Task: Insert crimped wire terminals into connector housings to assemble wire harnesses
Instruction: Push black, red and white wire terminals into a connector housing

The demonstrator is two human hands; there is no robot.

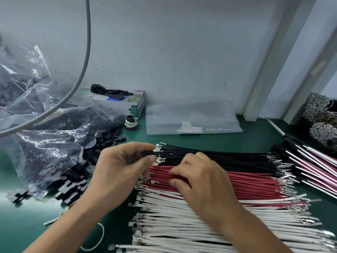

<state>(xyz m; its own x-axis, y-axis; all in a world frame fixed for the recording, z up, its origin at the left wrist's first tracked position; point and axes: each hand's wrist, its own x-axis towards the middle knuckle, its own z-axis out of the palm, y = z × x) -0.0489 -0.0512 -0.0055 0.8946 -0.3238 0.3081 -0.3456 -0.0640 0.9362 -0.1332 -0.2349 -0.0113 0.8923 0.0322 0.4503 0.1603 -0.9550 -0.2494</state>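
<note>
Above the green mat (255, 136), left hand (116, 170) pinches a small black housing (148, 153) at the black wires' (218, 158) silver terminals; right hand (200, 181) curls fingers onto red wires (255, 185).

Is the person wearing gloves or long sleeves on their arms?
No. The left hand and right hand are both bare, with no gloves, rings or watch showing. Both forearms are bare too, right down to the bottom edge of the picture, so no sleeves are visible. The fingernails look short and plain.
</note>
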